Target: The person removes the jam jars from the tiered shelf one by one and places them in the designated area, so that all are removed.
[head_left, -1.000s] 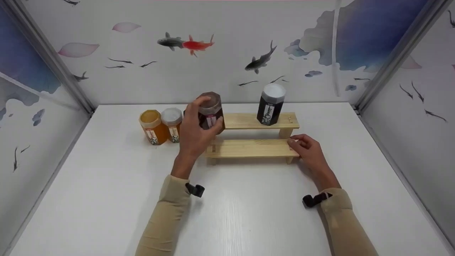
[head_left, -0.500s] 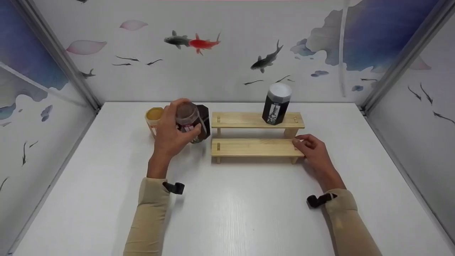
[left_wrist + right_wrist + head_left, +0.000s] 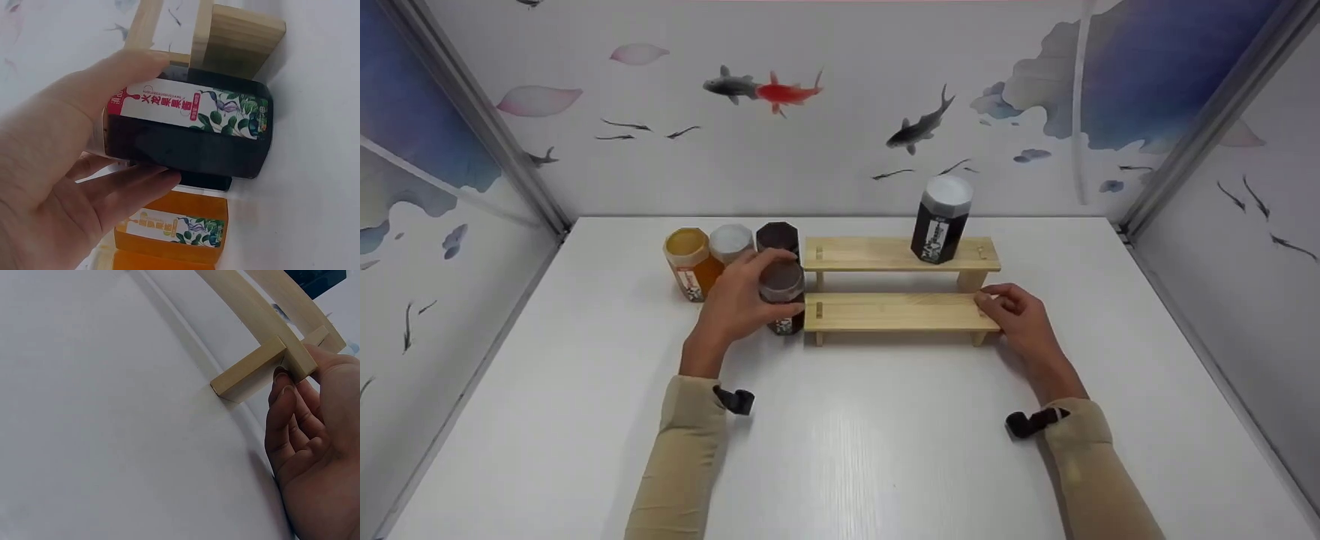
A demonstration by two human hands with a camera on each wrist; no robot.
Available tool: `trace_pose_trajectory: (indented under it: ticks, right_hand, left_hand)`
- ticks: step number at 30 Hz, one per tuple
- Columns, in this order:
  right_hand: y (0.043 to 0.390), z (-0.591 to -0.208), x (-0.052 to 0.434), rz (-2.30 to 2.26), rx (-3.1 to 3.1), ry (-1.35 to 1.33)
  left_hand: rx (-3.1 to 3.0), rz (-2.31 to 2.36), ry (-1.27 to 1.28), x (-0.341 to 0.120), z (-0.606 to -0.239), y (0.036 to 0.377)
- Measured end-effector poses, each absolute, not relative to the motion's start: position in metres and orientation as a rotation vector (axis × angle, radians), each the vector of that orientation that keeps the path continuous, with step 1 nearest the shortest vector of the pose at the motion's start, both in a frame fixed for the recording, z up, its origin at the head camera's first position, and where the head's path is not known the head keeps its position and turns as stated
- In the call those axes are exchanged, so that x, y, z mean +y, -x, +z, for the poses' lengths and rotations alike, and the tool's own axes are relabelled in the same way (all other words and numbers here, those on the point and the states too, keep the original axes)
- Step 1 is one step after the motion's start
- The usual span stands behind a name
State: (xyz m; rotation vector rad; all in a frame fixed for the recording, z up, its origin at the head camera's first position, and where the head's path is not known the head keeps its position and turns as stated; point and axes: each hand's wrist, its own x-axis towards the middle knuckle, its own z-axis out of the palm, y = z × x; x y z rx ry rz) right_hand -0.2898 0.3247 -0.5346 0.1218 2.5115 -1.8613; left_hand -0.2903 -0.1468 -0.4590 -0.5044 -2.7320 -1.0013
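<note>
**Left hand holds a dark jar beside the wooden step shelf**

Nearest to me I see the two beige sleeves (image 3: 682,457) over the white table (image 3: 855,450). My left hand (image 3: 735,304) is closed around a dark hexagonal jar with a dark lid and a white-and-red label (image 3: 782,294). In the left wrist view the thumb lies over the label and the other fingers (image 3: 129,188) curl under the jar body, so the grasp is firm. The jar stands upright on the table, just beside the left end of the lower step of the pale wooden two-step shelf (image 3: 896,311); I cannot tell if jar and shelf touch.

My right hand (image 3: 1020,319) rests at the right end of the lower step. In the right wrist view its fingertips (image 3: 284,391) press against the end of the wood near the leg, with the fingers bent around that corner.

Further back, left of the shelf, three jars stand in a row close together: an amber jar with an amber lid (image 3: 688,262), a jar with a white lid (image 3: 730,241) and a dark jar with a black lid (image 3: 777,236). On the upper step, toward its right side, a tall black hexagonal jar with a white lid (image 3: 940,219) stands upright. Behind everything is the wall painted with fish (image 3: 765,88).
</note>
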Motion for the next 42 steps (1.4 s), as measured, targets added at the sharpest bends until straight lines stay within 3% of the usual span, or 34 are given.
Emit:
trace_pose_trajectory:
  ticks: [12, 21, 29, 42]
  right_hand:
    - [0.29, -0.536, 0.325, -1.868, 2.485, -0.143]
    - [0.29, -0.531, 0.322, -1.85, 2.494, -0.148]
    - [0.286, -0.534, 0.32, -1.906, 2.503, -0.086]
    - [0.287, -0.535, 0.323, -1.901, 2.474, -0.122]
  left_hand:
    - [-2.773, -1.055, 0.449, -0.144, -0.458, 0.29]
    - [-2.675, -0.954, 0.309, -0.132, -0.432, 0.282]
    - [-2.452, -1.083, 0.41, -0.083, -0.424, 0.284]
    - [-2.464, -1.295, 0.682, 0.037, -0.432, 0.309]
